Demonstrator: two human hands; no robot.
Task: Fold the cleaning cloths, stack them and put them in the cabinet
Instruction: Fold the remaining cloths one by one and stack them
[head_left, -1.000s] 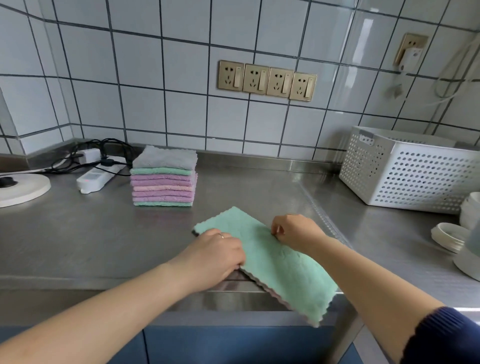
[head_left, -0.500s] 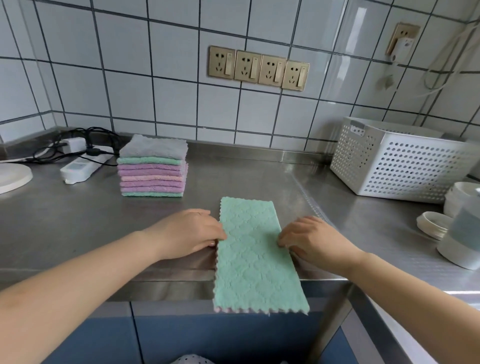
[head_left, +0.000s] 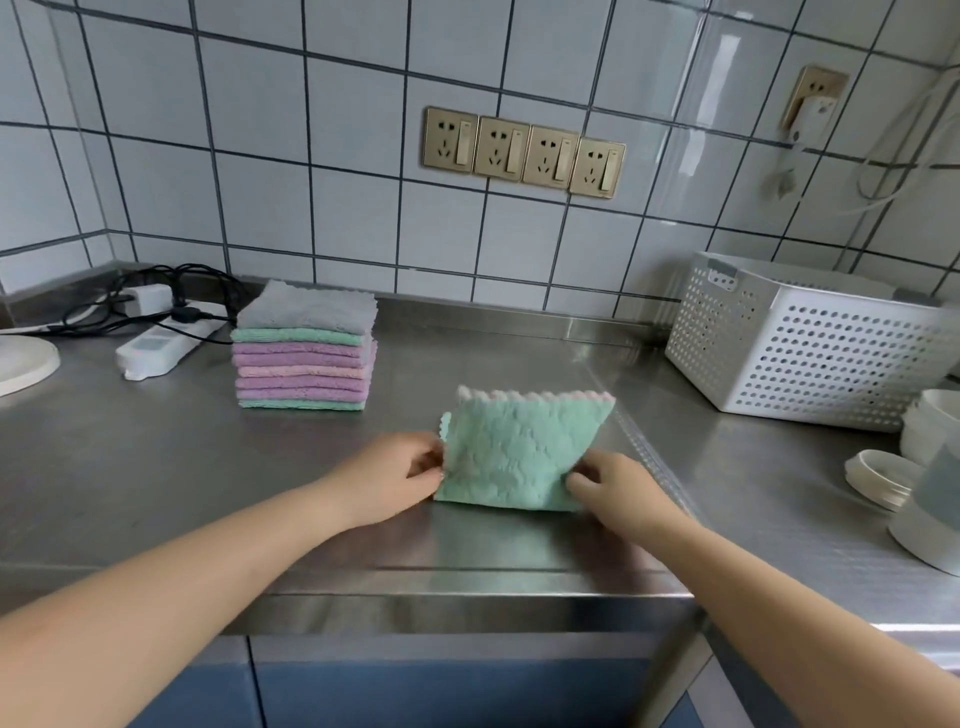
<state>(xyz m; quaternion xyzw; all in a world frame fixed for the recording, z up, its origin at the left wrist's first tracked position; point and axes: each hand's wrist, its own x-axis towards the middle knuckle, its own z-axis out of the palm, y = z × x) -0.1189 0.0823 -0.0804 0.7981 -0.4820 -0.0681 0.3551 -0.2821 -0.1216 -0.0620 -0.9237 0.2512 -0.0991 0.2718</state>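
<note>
1. The green cloth, quilted and scalloped with a pink underside showing at its far edge, lay folded on the steel counter, right of the cloth stack.
2. The left hand pinched its left edge; the right hand gripped its near right corner.
3. Half a second earlier it was a long strip overhanging the counter edge.

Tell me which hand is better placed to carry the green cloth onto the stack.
Left, probably. The left hand already pinches the green cloth on the side toward the stack; the right hand would cross over.
</note>
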